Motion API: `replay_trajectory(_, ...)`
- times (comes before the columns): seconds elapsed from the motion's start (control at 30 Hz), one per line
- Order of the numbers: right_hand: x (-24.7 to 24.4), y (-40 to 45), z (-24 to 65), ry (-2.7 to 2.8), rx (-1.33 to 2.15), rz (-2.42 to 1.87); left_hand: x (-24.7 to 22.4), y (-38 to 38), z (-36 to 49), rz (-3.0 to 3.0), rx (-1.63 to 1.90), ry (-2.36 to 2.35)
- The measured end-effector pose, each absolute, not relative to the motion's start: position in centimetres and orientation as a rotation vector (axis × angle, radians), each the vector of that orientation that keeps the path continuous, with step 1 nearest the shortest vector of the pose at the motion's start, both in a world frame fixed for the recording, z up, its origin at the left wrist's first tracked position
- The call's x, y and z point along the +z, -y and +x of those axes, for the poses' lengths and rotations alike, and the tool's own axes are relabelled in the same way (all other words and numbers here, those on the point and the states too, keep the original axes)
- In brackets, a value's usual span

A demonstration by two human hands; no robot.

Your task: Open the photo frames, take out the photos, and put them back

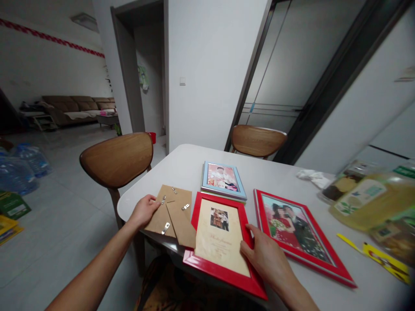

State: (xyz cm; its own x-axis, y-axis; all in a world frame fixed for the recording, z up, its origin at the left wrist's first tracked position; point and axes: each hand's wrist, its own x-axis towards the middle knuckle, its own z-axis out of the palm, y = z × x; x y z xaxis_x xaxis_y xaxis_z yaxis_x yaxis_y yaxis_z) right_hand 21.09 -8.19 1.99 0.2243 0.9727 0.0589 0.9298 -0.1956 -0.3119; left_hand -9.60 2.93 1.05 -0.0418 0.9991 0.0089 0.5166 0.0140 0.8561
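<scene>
Leftmost, wrapped water bottles (19,172) stand on the pale floor, and a wooden chair (119,160) sits beside the white table (186,160). Next comes the person's left hand (145,211), which grasps the left edge of a brown backing board (154,222) at the near side of the table. Small metal clips (186,207) dot the board, and its tapered stand flap (181,224) reaches over the left rim of a red frame (223,274). That frame lies face up just to the right, holding a cream sheet (217,248) with a small printed photo near its top. Just beyond it, a light blue frame (240,181) lies on the table with a picture in it. The right hand (264,255) grips the right rim of the near red frame, its thumb over the front. Farther right, a second red frame (319,265) lies at a slant, carrying a picture of a couple. Behind its far corner is a crumpled white tissue (313,177); a large bottle of yellow liquid (359,198) and a yellow package (387,262) finish the right side.
</scene>
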Motion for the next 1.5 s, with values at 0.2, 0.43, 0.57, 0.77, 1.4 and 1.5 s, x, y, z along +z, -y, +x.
replay_trajectory(0.2, 2.7, 8.2, 21.4, 1.491, 0.426, -2.136, 2.2, -3.0, -10.4, 1.836, 0.860, -1.813)
replay_trajectory(0.43, 5.1, 9.7, 19.8, 0.657, 1.286, -1.385, 4.6, 3.4, -2.0, 2.151, 0.842, -1.379)
replay_trajectory(0.57, 5.9, 9.9, 19.3, 0.606, 1.324, -1.256, 5.3, 7.6, 3.8, 2.282, 0.802, -0.932)
replay_trajectory(0.77, 5.6, 9.4, 20.1, 0.844, 1.191, -1.408, 6.2, 8.5, 5.2, 2.446, 1.002, -0.797)
replay_trajectory(1.4, 1.0, 8.1, 22.9, 1.869, 0.076, -2.235, 2.3, 5.4, -6.6, 2.143, 0.755, -1.698)
replay_trajectory(1.5, 1.3, 8.4, 22.9, 1.889, 0.041, -2.232, 2.6, 5.5, -6.5, 2.243, 0.666, -1.746)
